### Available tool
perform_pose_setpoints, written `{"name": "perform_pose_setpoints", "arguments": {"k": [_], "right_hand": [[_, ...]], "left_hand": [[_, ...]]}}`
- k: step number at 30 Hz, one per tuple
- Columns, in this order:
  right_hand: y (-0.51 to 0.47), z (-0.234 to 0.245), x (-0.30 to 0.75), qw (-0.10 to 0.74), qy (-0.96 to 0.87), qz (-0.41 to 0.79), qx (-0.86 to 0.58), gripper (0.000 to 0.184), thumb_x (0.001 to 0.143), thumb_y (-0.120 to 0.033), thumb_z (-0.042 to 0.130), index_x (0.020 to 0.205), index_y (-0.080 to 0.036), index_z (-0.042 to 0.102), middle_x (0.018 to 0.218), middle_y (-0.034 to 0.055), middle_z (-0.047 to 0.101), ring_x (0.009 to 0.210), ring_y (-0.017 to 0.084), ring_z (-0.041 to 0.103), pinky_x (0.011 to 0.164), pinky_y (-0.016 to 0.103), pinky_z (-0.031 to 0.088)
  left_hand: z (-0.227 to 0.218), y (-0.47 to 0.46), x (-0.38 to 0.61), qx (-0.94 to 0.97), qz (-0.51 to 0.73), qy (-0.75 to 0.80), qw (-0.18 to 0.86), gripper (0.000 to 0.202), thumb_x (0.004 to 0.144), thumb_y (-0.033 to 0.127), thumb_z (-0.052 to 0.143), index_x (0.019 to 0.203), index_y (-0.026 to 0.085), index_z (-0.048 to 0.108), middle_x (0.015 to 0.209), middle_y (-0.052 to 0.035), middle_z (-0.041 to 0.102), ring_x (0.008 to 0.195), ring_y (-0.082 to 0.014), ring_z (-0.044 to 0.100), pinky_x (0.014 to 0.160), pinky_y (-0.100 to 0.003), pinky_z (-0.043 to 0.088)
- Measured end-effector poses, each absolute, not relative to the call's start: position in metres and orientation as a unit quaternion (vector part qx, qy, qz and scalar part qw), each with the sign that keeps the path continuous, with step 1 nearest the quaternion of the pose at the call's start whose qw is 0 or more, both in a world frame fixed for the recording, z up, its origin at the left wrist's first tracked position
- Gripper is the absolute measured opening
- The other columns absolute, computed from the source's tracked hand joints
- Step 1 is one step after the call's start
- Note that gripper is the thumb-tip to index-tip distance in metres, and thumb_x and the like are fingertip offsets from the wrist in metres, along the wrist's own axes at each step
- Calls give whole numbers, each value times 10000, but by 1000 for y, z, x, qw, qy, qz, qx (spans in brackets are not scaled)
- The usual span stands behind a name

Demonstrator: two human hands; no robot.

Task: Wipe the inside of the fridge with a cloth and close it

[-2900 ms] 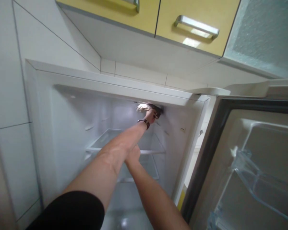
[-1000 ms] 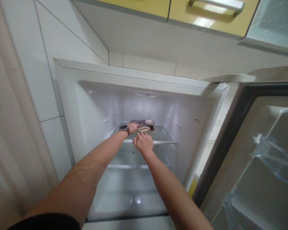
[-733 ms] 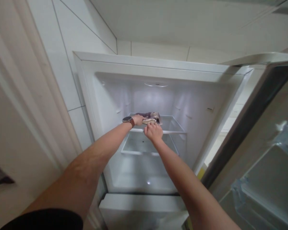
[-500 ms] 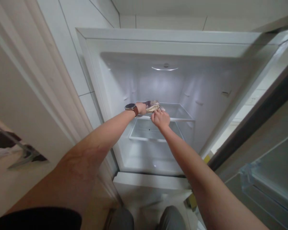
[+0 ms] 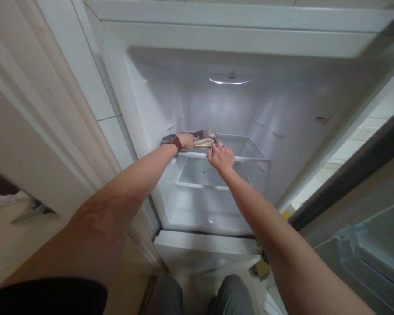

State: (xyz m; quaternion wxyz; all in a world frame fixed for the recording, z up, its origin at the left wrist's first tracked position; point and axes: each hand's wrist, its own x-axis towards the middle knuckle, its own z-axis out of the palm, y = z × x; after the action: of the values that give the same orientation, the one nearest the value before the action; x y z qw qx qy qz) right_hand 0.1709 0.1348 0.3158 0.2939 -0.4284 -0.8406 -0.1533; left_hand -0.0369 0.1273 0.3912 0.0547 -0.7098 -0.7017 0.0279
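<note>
A folded cloth [image 5: 204, 142], patterned in purple-brown and cream, lies on the upper glass shelf [image 5: 253, 159] inside the refrigerator. My left hand [image 5: 185, 141], with a watch on the wrist, is closed on the cloth's left side; some of its fingers are hidden. At the front edge of the same shelf, my right hand [image 5: 222, 156] has its fingers curled over the rim, right beside the cloth. Below sits a second glass shelf [image 5: 202, 186].
The refrigerator door [image 5: 357, 227] stands open on the right, with a clear bin on it. A lamp [image 5: 230, 81] glows at the top of the compartment. Under the opening juts a white drawer front [image 5: 206, 243], just ahead of my knees. A pale door frame [image 5: 68, 109] rises on the left.
My left hand and the cloth have shifted left along the upper shelf. My right hand stays at the shelf's front edge. The view has come closer to the refrigerator.
</note>
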Motion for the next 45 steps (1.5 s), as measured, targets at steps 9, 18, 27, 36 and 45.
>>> {"name": "perform_pose_setpoints", "arguments": {"k": [9, 18, 27, 36, 45], "right_hand": [[136, 313, 172, 305, -838, -145, -429, 384, 1032, -316, 380, 1081, -160, 727, 1118, 149, 723, 1048, 261, 619, 865, 337, 395], [102, 315, 172, 415, -786, -4, -457, 289, 970, -237, 427, 1040, -137, 688, 1156, 165, 694, 1129, 271, 575, 968, 358, 394], [-134, 114, 251, 523, -748, 293, -287, 195, 873, -214, 488, 1023, -232, 611, 1031, 66, 651, 1025, 233, 622, 915, 357, 509], [-244, 0, 486, 421, -800, 206, -375, 163, 892, -209, 513, 858, -241, 669, 860, 41, 695, 795, 217, 711, 675, 290, 573], [-288, 125, 615, 355, -749, -124, -546, 337, 983, -452, 463, 1047, -227, 706, 1124, 115, 721, 1031, 300, 656, 872, 428, 497]], "left_hand": [[393, 88, -13, -691, 21, -719, 68, 716, 843, 211, 616, 1554, 272, 555, 1413, -120, 686, 1226, -289, 652, 1066, -339, 461], [399, 22, 11, -691, -6, -720, 66, 602, 916, 164, 577, 1502, 295, 613, 1443, -111, 673, 1259, -290, 662, 1090, -374, 475], [254, -128, 111, -524, -511, -619, -285, 571, 845, 120, 597, 1408, 200, 646, 1331, -80, 740, 1209, -232, 703, 1078, -362, 530], [26, -308, 177, 106, -560, -430, -700, 537, 870, 265, 700, 1397, 194, 626, 1161, -149, 793, 1038, -356, 782, 891, -504, 650], [-13, -383, 181, 116, -604, -427, -663, 561, 836, 179, 692, 1389, 111, 629, 1082, -178, 807, 994, -364, 791, 951, -517, 625]]}}
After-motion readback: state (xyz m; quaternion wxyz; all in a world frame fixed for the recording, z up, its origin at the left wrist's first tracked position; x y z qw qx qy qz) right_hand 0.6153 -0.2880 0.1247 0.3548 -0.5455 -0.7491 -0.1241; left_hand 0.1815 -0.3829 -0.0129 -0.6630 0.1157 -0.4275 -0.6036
